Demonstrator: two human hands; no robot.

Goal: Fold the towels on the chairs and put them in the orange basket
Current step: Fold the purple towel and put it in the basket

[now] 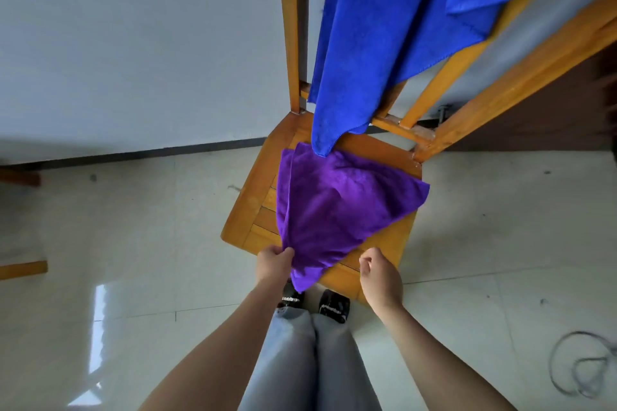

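A purple towel lies on the seat of a wooden chair, drawn into a triangle whose near corner hangs over the seat's front edge. My left hand pinches that near corner. My right hand hovers just right of the towel with curled fingers, holding nothing and touching no cloth. A blue towel hangs over the chair's backrest, its lower tip resting on the purple towel. The orange basket is out of view.
A white wall with a dark baseboard stands behind the chair. The floor is glossy pale tile. A coiled grey cable lies on the floor at lower right. Wooden furniture edges show at far left. My legs and shoes are below the seat.
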